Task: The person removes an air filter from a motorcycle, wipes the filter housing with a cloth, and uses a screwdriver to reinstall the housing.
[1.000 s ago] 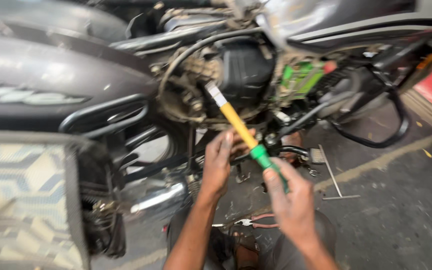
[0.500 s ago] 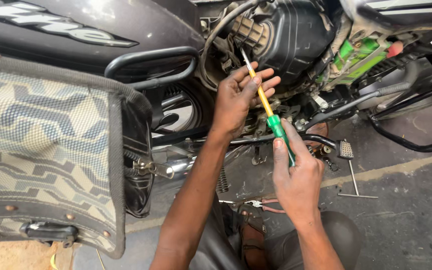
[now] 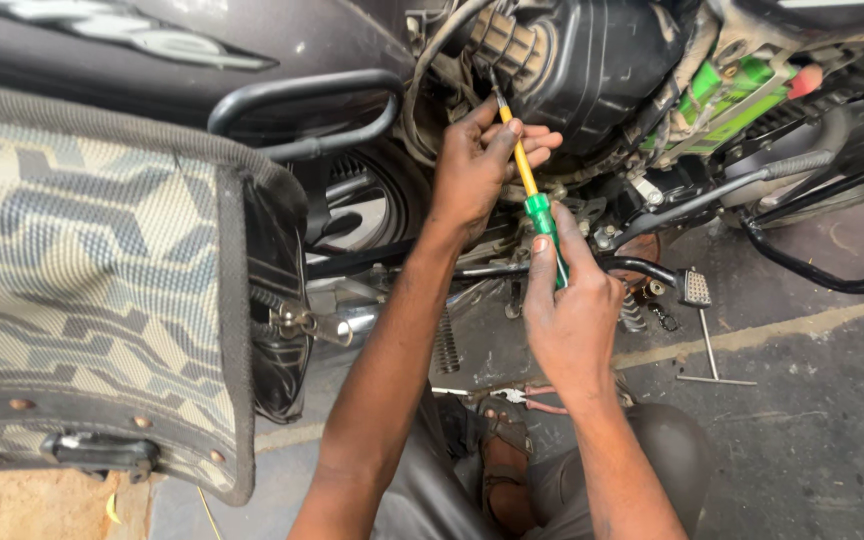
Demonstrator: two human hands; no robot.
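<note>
Screwdriver, yellow shaft with green handle: held in both hands, slanting from the near right up to the far left, its tip set against the black air-box in the motorcycle's open side, beside a ribbed hose end.

Right hand: clenched around the green handle, thumb lying along it.

Left hand: fingers pinched on the yellow shaft just below the tip, steadying it.

Change noted: a second ago the tool hung lower and more to the centre, clear of the air-box, with the left hand only approaching the shaft. Half a second ago the left hand had closed on it. Now the tip sits higher and tighter to the housing, and the view has drawn in closer. Judged meaning: positioning appears finished and the tool looks seated on its fastener, though the fastener itself is hidden behind the fingers.

Surroundings: patterned saddlebag at near left, hung on a black rail; green part at far right; foot peg right of the hands; T-handled tool lying on the grey floor; pliers with red grips on the floor between the forearms.
</note>
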